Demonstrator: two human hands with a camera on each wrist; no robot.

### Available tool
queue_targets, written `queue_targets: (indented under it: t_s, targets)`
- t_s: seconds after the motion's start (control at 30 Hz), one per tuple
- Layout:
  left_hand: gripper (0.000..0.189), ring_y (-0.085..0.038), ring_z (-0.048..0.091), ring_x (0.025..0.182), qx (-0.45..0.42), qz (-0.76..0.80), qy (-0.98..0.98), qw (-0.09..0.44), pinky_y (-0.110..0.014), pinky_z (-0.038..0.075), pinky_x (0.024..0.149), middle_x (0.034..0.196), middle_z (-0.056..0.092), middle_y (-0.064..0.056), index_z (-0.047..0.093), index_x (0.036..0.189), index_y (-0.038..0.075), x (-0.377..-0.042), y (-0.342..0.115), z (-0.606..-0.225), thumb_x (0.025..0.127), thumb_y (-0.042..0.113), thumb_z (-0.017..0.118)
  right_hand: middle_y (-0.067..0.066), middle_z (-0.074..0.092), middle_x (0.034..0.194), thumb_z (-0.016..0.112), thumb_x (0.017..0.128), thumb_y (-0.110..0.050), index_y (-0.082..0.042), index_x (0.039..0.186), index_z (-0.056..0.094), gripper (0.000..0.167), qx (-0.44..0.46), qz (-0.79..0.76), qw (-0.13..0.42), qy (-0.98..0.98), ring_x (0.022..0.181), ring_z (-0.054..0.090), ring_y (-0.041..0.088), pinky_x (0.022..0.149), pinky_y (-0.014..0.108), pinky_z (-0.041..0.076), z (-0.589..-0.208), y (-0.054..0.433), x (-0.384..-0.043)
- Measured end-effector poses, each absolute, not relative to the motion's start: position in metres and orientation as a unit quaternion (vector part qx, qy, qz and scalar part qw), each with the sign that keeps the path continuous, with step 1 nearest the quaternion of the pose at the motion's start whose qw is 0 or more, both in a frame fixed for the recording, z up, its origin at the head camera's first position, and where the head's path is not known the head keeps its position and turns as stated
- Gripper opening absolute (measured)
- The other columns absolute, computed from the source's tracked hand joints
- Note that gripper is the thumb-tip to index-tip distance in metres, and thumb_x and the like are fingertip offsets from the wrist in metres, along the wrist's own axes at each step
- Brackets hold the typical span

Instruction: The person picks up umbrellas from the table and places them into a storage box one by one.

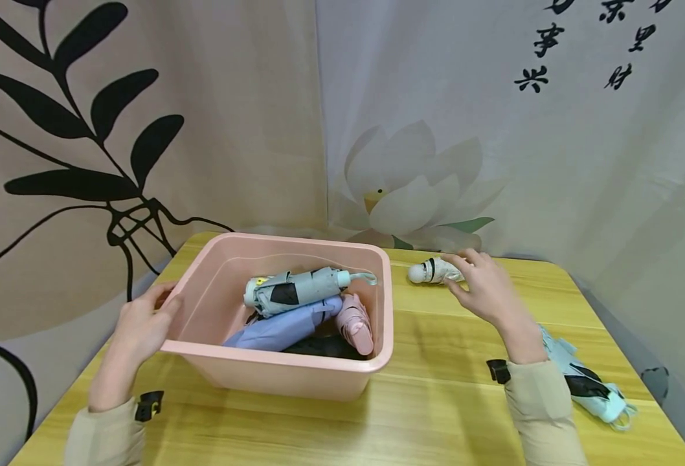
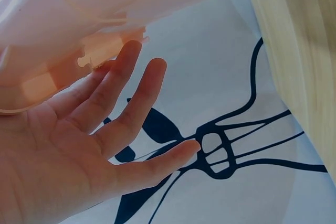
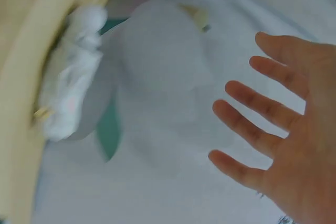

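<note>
A pink plastic bin (image 1: 272, 375) stands on the table, and my left hand (image 1: 147, 323) holds its left rim. In the left wrist view that hand's fingers (image 2: 126, 119) reach beneath the rim, some of them spread loose. Inside the bin lie a grey-blue folded umbrella (image 1: 304, 289), a periwinkle folded umbrella (image 1: 287, 325) and a pink one (image 1: 354, 323), with something black beneath. My right hand (image 1: 488, 285) is over a white folded umbrella (image 1: 430, 270) near the table's back edge. The right wrist view shows its fingers spread, apart from the white umbrella (image 3: 73, 77).
A light-blue folded umbrella (image 1: 590, 382) with a black patch lies on the right of the wooden table (image 1: 424, 401), beside my right forearm. Behind the table hangs a printed cloth (image 1: 249, 129) with dark leaves, a lotus and writing.
</note>
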State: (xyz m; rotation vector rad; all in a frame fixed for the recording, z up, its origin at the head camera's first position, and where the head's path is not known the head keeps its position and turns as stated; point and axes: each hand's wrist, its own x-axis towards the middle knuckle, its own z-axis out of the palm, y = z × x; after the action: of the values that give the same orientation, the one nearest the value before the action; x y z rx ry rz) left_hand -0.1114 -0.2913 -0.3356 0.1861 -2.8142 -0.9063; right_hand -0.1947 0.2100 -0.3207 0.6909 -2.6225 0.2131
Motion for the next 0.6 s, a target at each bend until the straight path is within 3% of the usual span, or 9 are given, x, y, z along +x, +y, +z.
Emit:
queue_targets:
  t_s: [0.2, 0.43, 0.6]
  targets:
    - [0.053, -0.049, 0.05, 0.113, 0.063, -0.307, -0.945, 0.091, -0.059, 0.043, 0.088, 0.127, 0.053, -0.033, 0.044, 0.137, -0.004, -0.111, -0.292, -0.336, 0.101, 0.035, 0.035, 0.027, 0.056, 0.12, 0.069, 0.085, -0.02, -0.002, 0.125, 0.057, 0.046, 0.182, 0.098, 0.176, -0.962, 0.106, 0.055, 0.048, 0.084, 0.062, 0.044, -0.345, 0.256, -0.182]
    - [0.053, -0.049, 0.051, 0.113, 0.066, -0.306, -0.946, 0.089, -0.059, 0.043, 0.088, 0.128, 0.053, -0.032, 0.044, 0.137, -0.003, -0.111, -0.291, -0.335, 0.101, 0.035, 0.034, 0.033, 0.041, 0.135, 0.063, 0.089, -0.039, -0.008, 0.14, 0.041, 0.064, 0.082, 0.109, 0.071, -0.988, 0.115, 0.038, 0.06, 0.085, 0.075, 0.032, -0.366, 0.301, -0.168]
    - [0.054, -0.048, 0.052, 0.112, 0.068, -0.306, -0.946, 0.089, -0.059, 0.044, 0.088, 0.127, 0.053, -0.033, 0.043, 0.137, -0.004, -0.11, -0.291, -0.336, 0.101, 0.035, 0.034, 0.038, 0.029, 0.139, 0.067, 0.083, -0.047, -0.009, 0.149, 0.024, 0.088, 0.042, 0.124, -0.014, -0.991, 0.119, 0.025, 0.065, 0.084, 0.083, 0.021, -0.381, 0.33, -0.16]
